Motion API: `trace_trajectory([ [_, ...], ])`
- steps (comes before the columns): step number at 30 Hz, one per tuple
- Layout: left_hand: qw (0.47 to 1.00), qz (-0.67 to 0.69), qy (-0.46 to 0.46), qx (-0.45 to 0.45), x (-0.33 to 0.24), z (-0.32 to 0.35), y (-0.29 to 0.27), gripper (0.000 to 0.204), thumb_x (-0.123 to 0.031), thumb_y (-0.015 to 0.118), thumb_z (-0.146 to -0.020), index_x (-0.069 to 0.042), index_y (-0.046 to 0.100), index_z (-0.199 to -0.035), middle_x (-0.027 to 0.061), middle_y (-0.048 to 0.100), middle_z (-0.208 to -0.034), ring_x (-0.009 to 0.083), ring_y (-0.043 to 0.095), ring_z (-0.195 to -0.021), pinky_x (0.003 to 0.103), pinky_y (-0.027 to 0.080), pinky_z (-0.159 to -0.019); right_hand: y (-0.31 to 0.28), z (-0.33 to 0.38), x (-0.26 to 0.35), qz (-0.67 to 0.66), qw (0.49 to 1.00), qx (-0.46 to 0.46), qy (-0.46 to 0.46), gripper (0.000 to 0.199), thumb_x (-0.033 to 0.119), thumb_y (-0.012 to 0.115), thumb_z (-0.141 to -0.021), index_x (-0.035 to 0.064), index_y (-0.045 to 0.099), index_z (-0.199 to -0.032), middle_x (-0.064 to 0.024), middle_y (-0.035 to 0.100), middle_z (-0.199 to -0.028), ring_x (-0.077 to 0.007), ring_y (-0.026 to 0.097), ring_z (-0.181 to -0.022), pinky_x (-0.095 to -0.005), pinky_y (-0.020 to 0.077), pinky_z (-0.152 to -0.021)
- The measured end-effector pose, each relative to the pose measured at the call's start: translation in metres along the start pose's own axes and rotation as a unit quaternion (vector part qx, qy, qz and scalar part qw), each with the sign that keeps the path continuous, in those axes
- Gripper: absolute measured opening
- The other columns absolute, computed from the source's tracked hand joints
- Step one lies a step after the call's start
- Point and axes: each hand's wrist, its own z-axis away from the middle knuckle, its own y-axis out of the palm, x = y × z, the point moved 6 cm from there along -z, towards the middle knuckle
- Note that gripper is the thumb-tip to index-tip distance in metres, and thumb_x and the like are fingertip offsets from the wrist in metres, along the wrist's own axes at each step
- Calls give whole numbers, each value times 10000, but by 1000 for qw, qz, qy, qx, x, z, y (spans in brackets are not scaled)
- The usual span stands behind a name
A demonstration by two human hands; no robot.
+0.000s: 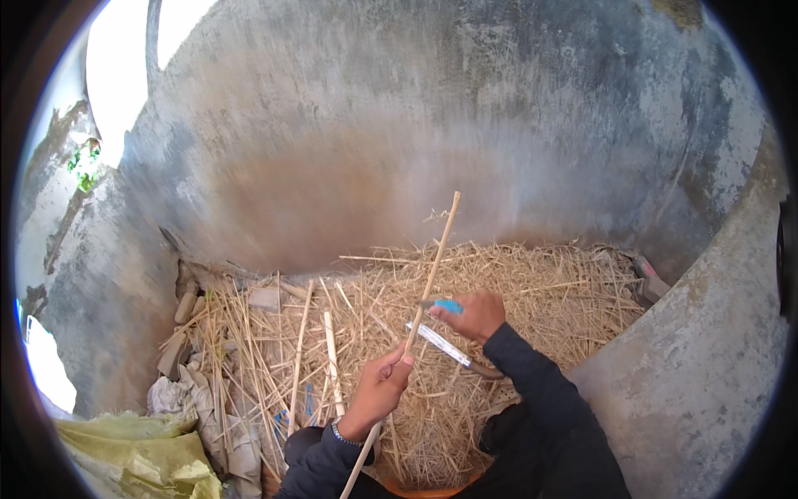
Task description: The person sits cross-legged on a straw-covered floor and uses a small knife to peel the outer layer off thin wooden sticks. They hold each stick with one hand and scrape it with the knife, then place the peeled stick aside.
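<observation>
My left hand (379,388) is closed around a long, pale stick (437,259), which slants up and away to the right, its lower end running down past my wrist. A thin shaving curls off near its top. In my right hand (480,315) is a small knife with a blue handle (448,307). Its short dark blade touches the stick just above my left hand. Below, on the straw, lies a larger blade (439,343) with a dark curved handle (485,371), touched by neither hand.
Straw and shavings (532,291) cover the floor in front of me. Several peeled sticks (332,353) lie to the left, near crumpled cloth (187,395) and a yellow-green sack (137,457). A rough concrete wall (416,108) stands ahead, with a low wall (690,349) at right.
</observation>
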Motion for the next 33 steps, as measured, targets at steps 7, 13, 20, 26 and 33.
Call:
trace_trajectory([
  [7,999,32,6,14,1,5,2,406,-156,500,-988,-15,463,-1367,-122,364,-653,-14,288,-542,186,219,-468,7,19,20,-4,999,4,-34,724,775,454,-787,106,642,-583,-103,551,-478,-282,581,-443,-408,450,-445],
  [13,998,64,-13,24,10,9,8,431,-157,496,-989,-11,430,-1389,-123,352,-640,-21,281,-531,181,211,-460,16,5,-12,-25,999,-6,30,696,757,508,-770,100,640,-583,-92,549,-479,-269,565,-428,-392,440,-433],
  [20,998,58,-18,29,16,27,6,415,-113,500,-984,-18,434,-1383,-114,360,-630,-19,291,-518,184,222,-452,9,-7,-19,21,998,-52,3,696,769,476,-784,126,629,-567,-44,531,-467,-231,548,-414,-395,401,-406],
  [26,994,23,-61,92,9,50,20,416,-121,497,-988,-7,430,-1383,-114,367,-649,-13,293,-525,187,221,-454,3,-26,-121,22,966,-113,232,781,806,391,-797,96,625,-573,-81,534,-480,-255,540,-461,-426,402,-460],
  [33,995,48,-49,71,20,45,9,451,-145,502,-990,-13,397,-1408,-103,344,-651,-10,287,-554,181,240,-473,-17,-16,-122,83,973,-47,210,784,820,393,-783,107,649,-582,-85,535,-486,-273,545,-464,-418,399,-453],
])
